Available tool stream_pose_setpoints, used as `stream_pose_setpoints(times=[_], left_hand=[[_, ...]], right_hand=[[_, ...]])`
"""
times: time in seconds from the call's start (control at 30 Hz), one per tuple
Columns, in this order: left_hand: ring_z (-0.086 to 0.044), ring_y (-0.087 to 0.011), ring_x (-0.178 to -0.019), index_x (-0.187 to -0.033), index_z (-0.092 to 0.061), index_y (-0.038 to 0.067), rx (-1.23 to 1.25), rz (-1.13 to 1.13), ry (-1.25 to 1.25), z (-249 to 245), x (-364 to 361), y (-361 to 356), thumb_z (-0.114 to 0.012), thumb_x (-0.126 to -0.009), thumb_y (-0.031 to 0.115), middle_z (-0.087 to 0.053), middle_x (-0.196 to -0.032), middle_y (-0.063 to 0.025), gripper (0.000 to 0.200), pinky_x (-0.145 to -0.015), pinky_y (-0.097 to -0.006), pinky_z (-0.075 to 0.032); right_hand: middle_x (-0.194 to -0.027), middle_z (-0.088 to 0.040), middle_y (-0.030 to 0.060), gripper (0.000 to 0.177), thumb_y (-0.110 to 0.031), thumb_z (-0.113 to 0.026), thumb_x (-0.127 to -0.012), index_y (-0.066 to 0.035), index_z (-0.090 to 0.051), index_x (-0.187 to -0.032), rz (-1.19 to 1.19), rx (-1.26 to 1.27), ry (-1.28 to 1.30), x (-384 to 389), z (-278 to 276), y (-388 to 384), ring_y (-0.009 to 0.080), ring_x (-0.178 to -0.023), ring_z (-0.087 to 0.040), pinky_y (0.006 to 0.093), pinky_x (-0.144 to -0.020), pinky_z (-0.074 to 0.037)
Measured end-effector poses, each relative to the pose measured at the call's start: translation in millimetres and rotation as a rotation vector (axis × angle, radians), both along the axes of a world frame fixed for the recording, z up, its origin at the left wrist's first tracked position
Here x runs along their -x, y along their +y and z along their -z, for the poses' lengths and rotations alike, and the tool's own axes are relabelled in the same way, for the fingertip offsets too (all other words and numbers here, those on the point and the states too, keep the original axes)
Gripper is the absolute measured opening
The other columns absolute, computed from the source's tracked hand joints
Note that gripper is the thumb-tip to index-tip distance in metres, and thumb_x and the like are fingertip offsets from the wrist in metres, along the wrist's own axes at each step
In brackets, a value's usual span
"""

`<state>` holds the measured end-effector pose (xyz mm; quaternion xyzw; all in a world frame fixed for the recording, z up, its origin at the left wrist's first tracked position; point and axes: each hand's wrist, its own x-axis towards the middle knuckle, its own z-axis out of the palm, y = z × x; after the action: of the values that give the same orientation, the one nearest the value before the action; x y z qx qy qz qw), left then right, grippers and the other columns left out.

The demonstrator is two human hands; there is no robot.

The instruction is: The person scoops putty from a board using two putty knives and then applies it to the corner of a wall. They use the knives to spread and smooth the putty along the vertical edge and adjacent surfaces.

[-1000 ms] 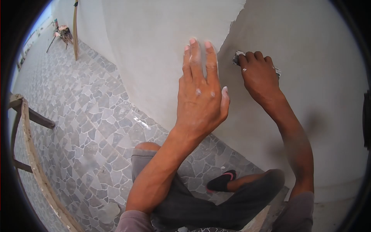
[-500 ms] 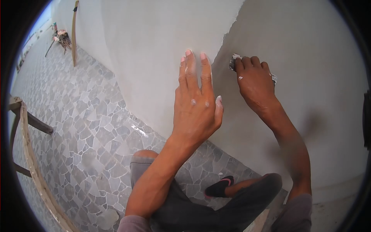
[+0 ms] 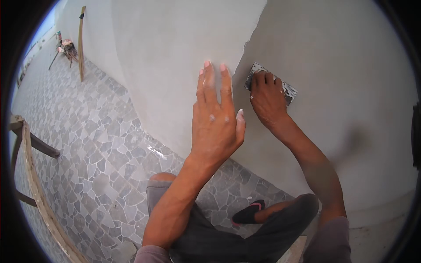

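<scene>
My left hand (image 3: pixel 215 118) lies with fingers outstretched against the pale wall (image 3: pixel 158 57); white residue marks its knuckles and thumb. To its right, my right hand (image 3: pixel 268 98) grips a putty scraper (image 3: pixel 287 93), a flat rectangular blade smeared with white and dark patches. The scraper sits tilted against the greyer part of the wall (image 3: pixel 342 57). Between the hands runs a ragged edge, with a lighter layer on its left. My right palm and fingertips hide part of the scraper.
Grey stone-patterned paving (image 3: pixel 105 153) meets the wall's foot along a slanting line. A wooden frame (image 3: pixel 37 184) stands at the left. Farther back, a tied bundle of sticks (image 3: pixel 81 48) leans by the wall, near a heap of debris (image 3: pixel 67 49). My bent knees are below.
My right hand has moved left and slightly down with the scraper, closer to the ragged edge, and more of the blade shows. My left hand stays on the wall; the view shifts slightly.
</scene>
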<state>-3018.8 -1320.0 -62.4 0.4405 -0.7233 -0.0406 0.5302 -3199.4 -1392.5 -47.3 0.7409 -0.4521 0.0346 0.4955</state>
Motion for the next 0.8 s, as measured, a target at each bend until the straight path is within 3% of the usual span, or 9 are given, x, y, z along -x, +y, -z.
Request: stream_pose_setpoints(times=[0.1,0.2,0.27,0.37,0.47,0.53,0.63,0.67,0.8], left_hand=[[-0.026,-0.0502,-0.138,-0.149,-0.02,-0.005,-0.002,-0.002,0.0,1,-1,0,-0.067,-0.077,0.002,-0.018,-0.149,-0.0355,0.086,-0.112,-0.0503,-0.03],[-0.027,-0.0504,-0.138,-0.149,-0.021,-0.005,0.012,-0.007,-0.007,1,-1,-2,-0.065,-0.078,0.0,-0.018,-0.149,-0.0361,0.083,-0.112,-0.0502,-0.031],[-0.027,-0.0506,-0.137,-0.149,-0.022,-0.005,0.024,-0.021,-0.009,0,-1,-3,-0.063,-0.079,-0.001,-0.019,-0.148,-0.0367,0.082,-0.112,-0.0503,-0.031],[-0.028,-0.051,-0.137,-0.148,-0.022,-0.006,0.044,-0.036,-0.018,0,1,-1,-0.062,-0.079,-0.002,-0.02,-0.147,-0.0378,0.08,-0.111,-0.0503,-0.032],[-0.03,-0.0517,-0.135,-0.147,-0.024,-0.007,0.1,-0.064,-0.033,0,3,-4,-0.059,-0.081,-0.002,-0.023,-0.145,-0.0389,0.075,-0.108,-0.0509,-0.035],[-0.032,-0.0524,-0.133,-0.145,-0.027,-0.01,0.145,-0.076,-0.05,5,4,-7,-0.056,-0.081,-0.002,-0.025,-0.144,-0.039,0.07,-0.105,-0.0528,-0.039],[-0.037,-0.0517,-0.131,-0.143,-0.033,-0.007,0.15,-0.055,-0.036,3,-3,-8,-0.054,-0.082,-0.003,-0.03,-0.141,-0.0384,0.065,-0.104,-0.0506,-0.04],[-0.044,-0.0489,-0.125,-0.137,-0.043,-0.004,0.177,-0.06,0.026,2,-4,-10,-0.053,-0.082,-0.004,-0.038,-0.137,-0.0351,0.056,-0.102,-0.0476,-0.043],[-0.055,-0.0426,-0.115,-0.126,-0.053,-0.004,0.24,-0.081,0.089,3,-16,-18,-0.05,-0.082,-0.007,-0.05,-0.129,-0.0274,0.044,-0.094,-0.0455,-0.047]], right_hand=[[-0.097,-0.061,0.014,0.021,-0.013,-0.061,-0.08,0.003,-0.066,-0.094,0.017,-0.29,-0.093,6,30,8,0.0266,-0.095,-0.055,0.0394,-0.075,-0.044],[-0.097,-0.061,0.0143,0.022,-0.012,-0.061,-0.081,0.003,-0.065,-0.096,0.055,-0.344,-0.131,8,15,19,0.0266,-0.094,-0.055,0.0396,-0.076,-0.044],[-0.098,-0.062,0.0139,0.027,-0.009,-0.061,-0.081,0.005,-0.063,-0.104,0.111,-0.264,-0.135,0,-28,28,0.0262,-0.092,-0.056,0.0391,-0.077,-0.045],[-0.097,-0.062,0.0122,0.035,-0.005,-0.061,-0.082,0.005,-0.06,-0.115,0.013,0.104,-0.083,-4,-87,19,0.0255,-0.09,-0.057,0.0387,-0.076,-0.045],[-0.099,-0.061,0.014,0.027,-0.006,-0.062,-0.081,0.005,-0.063,-0.105,0.055,0.183,-0.017,-6,-128,0,0.0266,-0.089,-0.057,0.0395,-0.073,-0.045],[-0.1,-0.062,0.0193,0.022,-0.006,-0.057,-0.086,0.007,-0.063,-0.103,0.112,0.151,-0.019,-14,-141,-5,0.0298,-0.094,-0.057,0.0426,-0.082,-0.046],[-0.1,-0.063,0.0209,0.021,-0.007,-0.055,-0.089,0.008,-0.064,-0.1,0.134,0.146,-0.018,-16,-126,-8,0.0305,-0.096,-0.059,0.0428,-0.084,-0.048],[-0.1,-0.063,0.0204,0.021,-0.008,-0.055,-0.089,0.007,-0.064,-0.1,0.124,0.158,-0.015,-15,-122,-8,0.0301,-0.095,-0.059,0.0421,-0.083,-0.049],[-0.102,-0.059,0.0112,0.038,-0.003,-0.06,-0.08,0.003,-0.059,-0.117,0.095,0.123,-0.052,1,-59,-11,0.0257,-0.094,-0.057,0.039,-0.074,-0.046]])
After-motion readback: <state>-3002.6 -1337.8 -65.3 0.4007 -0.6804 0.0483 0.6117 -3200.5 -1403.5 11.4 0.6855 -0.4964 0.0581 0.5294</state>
